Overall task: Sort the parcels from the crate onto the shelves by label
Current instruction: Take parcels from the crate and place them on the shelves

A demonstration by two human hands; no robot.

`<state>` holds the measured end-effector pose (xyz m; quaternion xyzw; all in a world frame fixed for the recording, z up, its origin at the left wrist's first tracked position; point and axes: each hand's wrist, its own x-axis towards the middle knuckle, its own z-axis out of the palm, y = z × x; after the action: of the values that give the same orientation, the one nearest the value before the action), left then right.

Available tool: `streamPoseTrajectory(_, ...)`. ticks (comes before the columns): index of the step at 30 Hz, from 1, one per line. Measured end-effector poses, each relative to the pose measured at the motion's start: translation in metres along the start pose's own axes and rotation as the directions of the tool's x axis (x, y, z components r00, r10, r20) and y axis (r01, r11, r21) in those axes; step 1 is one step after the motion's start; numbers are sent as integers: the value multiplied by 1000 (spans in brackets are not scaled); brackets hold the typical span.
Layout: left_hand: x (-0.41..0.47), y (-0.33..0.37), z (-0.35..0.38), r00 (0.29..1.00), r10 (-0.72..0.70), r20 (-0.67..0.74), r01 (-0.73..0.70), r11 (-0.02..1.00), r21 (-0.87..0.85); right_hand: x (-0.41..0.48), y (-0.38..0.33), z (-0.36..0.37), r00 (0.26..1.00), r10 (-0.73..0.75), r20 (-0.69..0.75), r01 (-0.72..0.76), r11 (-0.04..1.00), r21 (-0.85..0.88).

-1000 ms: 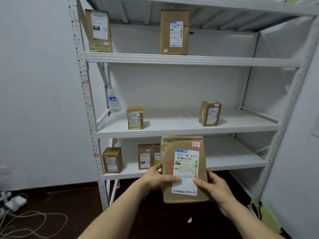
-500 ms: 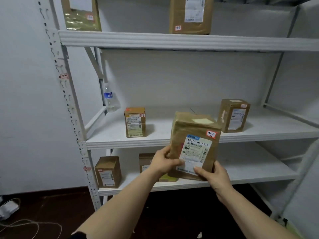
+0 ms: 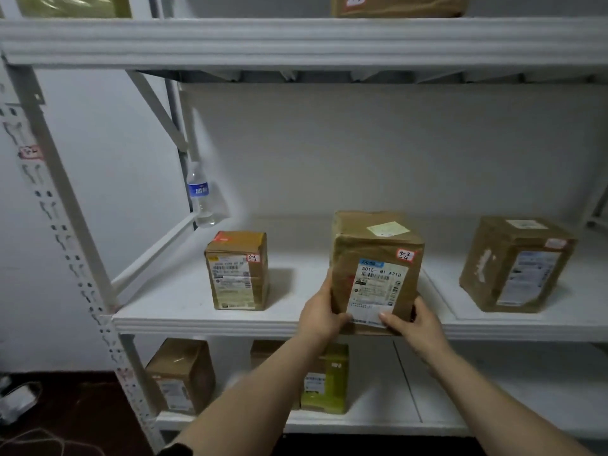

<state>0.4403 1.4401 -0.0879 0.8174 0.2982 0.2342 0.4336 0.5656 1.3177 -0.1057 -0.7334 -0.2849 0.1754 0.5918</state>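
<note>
Between the fingers (image 3: pixel 388 320) of both hands stood the parcel (image 3: pixel 375 271), upright, with its printed label and a red tag (image 3: pixel 405 255) marked 3-2-4 facing the wearer. Its base was at the front lip of the middle shelf (image 3: pixel 197 320); whether it already bore on the shelf could not be told. Left hand (image 3: pixel 320 319) curled round the lower left edge, right hand (image 3: pixel 416 327) round the lower right corner, thumb pressed on the label: both gripping. Left of the fingers, well apart, a small box (image 3: pixel 237 271); right of them a larger box (image 3: pixel 513 264); both set further back on the same shelf. Judged stiff: taped cardboard holding its corners. The wrinkled glossy tape was probably a little slick. Probably light to middling, since it was held at the low corners alone. It was tall for its footprint and could tip, so the best hold looked to be low on two opposite sides. Half a second earlier the parcel had hung lower, before the shelf lip, its base below it. It had since been raised to shelf level, and the view had drawn nearer the rack.
</note>
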Motion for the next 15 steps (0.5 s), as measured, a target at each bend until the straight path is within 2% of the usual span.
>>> streamPoseTrajectory(3, 22, -12, 8, 998, -59, -9, 60, 996, 61, 25, 12, 4, 999, 17, 39, -16, 999, -40)
streamPoseTrajectory(8, 46, -25, 17, 998, -62, -10, 63, 994, 88, 52, 21, 8, 998, 57, 24, -55, 997, -59)
streamPoseTrajectory(15, 70, -27, 21, 989, -148, 30, 142, 980, 138, 73, 25, 11, 997, 80, 23, -77, 991, -110)
